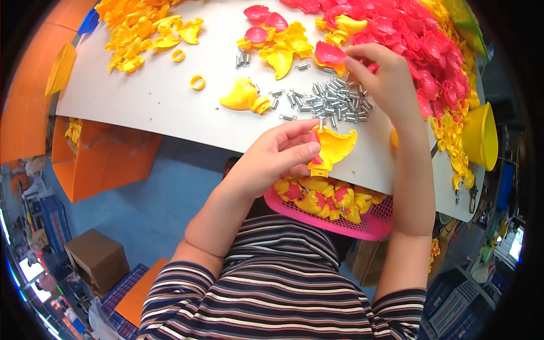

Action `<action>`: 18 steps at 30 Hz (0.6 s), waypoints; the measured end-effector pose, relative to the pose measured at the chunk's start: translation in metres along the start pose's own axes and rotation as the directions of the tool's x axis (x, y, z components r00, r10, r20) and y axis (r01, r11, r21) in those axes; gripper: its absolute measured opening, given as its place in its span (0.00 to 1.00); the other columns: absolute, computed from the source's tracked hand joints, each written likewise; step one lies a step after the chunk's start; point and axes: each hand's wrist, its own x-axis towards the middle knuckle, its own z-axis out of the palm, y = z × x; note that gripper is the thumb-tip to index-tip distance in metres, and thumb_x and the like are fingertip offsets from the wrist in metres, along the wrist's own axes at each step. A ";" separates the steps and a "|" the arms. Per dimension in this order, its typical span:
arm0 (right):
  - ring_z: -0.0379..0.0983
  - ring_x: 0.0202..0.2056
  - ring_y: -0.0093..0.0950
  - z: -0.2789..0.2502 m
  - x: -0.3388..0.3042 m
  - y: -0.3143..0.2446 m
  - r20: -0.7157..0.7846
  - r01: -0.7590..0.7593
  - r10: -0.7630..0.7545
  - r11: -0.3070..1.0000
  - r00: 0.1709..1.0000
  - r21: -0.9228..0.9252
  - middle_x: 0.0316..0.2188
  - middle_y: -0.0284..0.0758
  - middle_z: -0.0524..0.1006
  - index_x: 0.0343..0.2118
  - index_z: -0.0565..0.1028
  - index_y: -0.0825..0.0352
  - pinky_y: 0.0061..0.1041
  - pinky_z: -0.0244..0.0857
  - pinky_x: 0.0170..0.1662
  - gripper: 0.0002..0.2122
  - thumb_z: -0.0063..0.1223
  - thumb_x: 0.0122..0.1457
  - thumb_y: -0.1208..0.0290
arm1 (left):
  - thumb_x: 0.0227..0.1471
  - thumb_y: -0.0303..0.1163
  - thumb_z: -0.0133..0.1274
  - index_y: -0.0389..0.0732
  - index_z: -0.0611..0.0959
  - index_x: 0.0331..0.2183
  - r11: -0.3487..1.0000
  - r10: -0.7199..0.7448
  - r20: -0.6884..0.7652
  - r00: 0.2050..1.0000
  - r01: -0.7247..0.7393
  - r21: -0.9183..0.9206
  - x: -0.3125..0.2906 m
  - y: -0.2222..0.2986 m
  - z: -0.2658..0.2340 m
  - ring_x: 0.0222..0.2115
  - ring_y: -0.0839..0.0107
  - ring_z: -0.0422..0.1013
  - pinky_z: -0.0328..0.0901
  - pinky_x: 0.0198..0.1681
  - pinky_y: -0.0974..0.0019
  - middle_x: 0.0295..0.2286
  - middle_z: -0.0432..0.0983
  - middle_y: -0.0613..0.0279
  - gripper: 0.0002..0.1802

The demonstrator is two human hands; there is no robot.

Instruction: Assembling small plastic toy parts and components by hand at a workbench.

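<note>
My left hand point(277, 148) is closed round a yellow curved plastic shell half point(339, 148), held open side up over the table's near edge. A red plastic part point(315, 146) sits at the shell's left side, by my thumb. My right hand point(377, 71) reaches over the table, its thumb and fingers pinched at the edge of a pink cupped plastic piece point(330, 52). A bit of pink also shows under its curled fingers; whether it is held there I cannot tell. Between the hands lies a heap of small metal springs point(337, 102).
Yellow shells point(133, 34) pile up at the far left, pink pieces point(416, 42) at the far right. A loose yellow shell point(241, 95) and yellow rings point(197, 83) lie left of the springs. Below the table edge, a pink basket point(362, 229) holds yellow and pink pieces.
</note>
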 end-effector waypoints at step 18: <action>0.72 0.42 0.17 -0.013 0.019 -0.017 0.320 -0.275 0.064 0.685 0.945 0.675 0.38 0.29 0.76 0.41 0.73 0.70 0.17 0.64 0.46 0.09 0.51 0.59 0.75 | 0.56 0.31 0.53 0.36 0.66 0.56 0.971 0.156 -0.083 0.984 -0.168 -0.172 -0.015 0.006 -0.012 0.41 0.76 0.72 0.71 0.41 0.72 0.43 0.72 0.60 0.27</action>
